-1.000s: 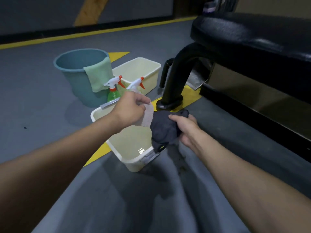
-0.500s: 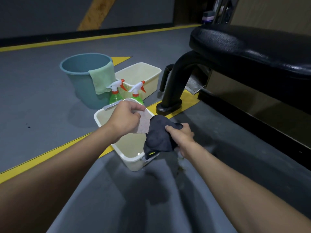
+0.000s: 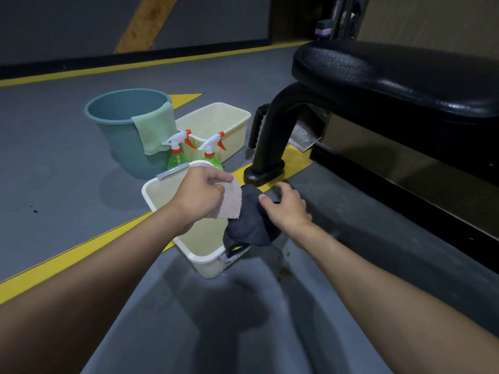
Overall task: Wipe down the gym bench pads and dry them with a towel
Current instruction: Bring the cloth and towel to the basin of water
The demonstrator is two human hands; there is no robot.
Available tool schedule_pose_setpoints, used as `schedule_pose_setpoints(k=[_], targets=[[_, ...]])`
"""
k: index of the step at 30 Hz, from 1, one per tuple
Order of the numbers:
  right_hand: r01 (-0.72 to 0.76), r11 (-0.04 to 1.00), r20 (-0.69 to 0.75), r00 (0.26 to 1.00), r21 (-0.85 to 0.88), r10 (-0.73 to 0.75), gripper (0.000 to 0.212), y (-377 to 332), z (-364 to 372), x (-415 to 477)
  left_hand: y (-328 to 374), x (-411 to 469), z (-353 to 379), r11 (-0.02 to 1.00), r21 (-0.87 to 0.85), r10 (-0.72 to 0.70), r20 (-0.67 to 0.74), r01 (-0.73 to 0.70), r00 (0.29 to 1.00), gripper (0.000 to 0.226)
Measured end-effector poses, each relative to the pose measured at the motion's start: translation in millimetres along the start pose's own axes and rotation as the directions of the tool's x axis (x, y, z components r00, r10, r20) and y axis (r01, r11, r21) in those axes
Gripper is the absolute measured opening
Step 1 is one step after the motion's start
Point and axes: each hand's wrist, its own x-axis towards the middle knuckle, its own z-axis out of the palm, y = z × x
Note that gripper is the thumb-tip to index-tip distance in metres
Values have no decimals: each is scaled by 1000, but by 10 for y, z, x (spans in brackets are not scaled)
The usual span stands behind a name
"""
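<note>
Nearest, two bare forearms reach out over the grey floor (image 3: 54,163). The left hand (image 3: 199,197) is clenched around a pale, rough-edged cloth (image 3: 229,205), which sticks out past the knuckles towards the right hand (image 3: 287,210). That hand grasps a dark cloth (image 3: 248,228), thumb on top and fingers curled over the far side; the fingertips and the underside of the hold are hidden. The dark cloth hangs bunched below and left of the right palm, touching the pale cloth, and droops over the near right corner of a cream tub (image 3: 208,267). A small bright patch at the cloth's lower edge cannot be made out. The tub sits across a yellow floor line (image 3: 81,252); a grey strip (image 3: 172,171) lies on its far rim, and both hands cover much of its inside. Just behind stand two green spray bottles (image 3: 176,156), their lower halves blocked by the tub and the left hand. Beyond them is a second cream tub (image 3: 235,141), and to its left a blue bucket (image 3: 121,149) with a green cloth (image 3: 154,130) draped over its rim. To the right, a black bench leg (image 3: 272,136) meets the floor just beyond the right hand. It carries the black bench pad (image 3: 391,76), well apart from both cloths and cut off at the right edge.
</note>
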Motion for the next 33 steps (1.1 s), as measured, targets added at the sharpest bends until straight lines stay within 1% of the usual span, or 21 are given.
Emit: schedule_pose_setpoints(k=[1, 3, 5, 7, 10, 12, 15, 17, 18, 20, 22, 24, 26, 29, 31, 33], targets=[[55, 998, -13, 998, 4, -55, 57, -63, -14, -10, -6, -3, -16, 1000, -6, 4, -3, -4, 1000, 36], [136, 982, 29, 990, 131, -141, 48, -183, -28, -29, -26, -9, -59, 1000, -13, 12, 2, -12, 1000, 38], [154, 942, 114, 974, 299, -196, 47, -283, -13, -74, -51, -16, -114, 1000, -24, 11, 26, -11, 1000, 41], [115, 905, 218, 951, 410, -220, 51, -376, -3, -127, -86, -32, -182, 998, -64, 12, 75, -8, 997, 44], [75, 897, 330, 914, 435, -236, 57, -450, 36, -159, -163, -63, -328, 990, -144, 23, 174, 3, 984, 52], [82, 902, 394, 881, 423, -264, 57, -476, 76, -180, -230, -75, -431, 986, -165, 7, 233, 32, 972, 59], [131, 924, 424, 859, 360, -287, 55, -525, 126, -228, -338, -85, -532, 990, -125, -31, 285, 69, 958, 68], [174, 937, 413, 862, 303, -293, 43, -558, 164, -242, -390, -87, -565, 994, -66, -67, 298, 91, 952, 74], [201, 946, 403, 867, 252, -292, 35, -565, 196, -246, -409, -90, -580, 995, -9, -92, 296, 100, 951, 76], [278, 958, 397, 873, 71, -283, 25, -574, 273, -247, -462, -98, -604, 984, 135, -151, 272, 117, 950, 75], [367, 920, 401, 870, -136, -288, 21, -578, 351, -274, -537, -123, -614, 967, 226, -174, 265, 115, 948, 67], [445, 857, 426, 849, -259, -312, 19, -576, 414, -308, -619, -158, -594, 954, 287, -175, 288, 89, 941, 60], [511, 797, 465, 818, -321, -337, 15, -555, 451, -347, -693, -182, -550, 925, 378, -162, 316, 32, 935, 52], [602, 699, 490, 776, -385, -398, 7, -505, 499, -390, -803, -170, -488, 854, 514, -124, 354, -82, 927, 39], [621, 679, 476, 769, -393, -428, 6, -464, 527, -419, -882, -141, -465, 810, 565, -97, 393, -157, 914, 35], [622, 677, 461, 770, -393, -440, 7, -437, 531, -452, -929, -120, -459, 774, 600, -93, 419, -199, 903, 31]])
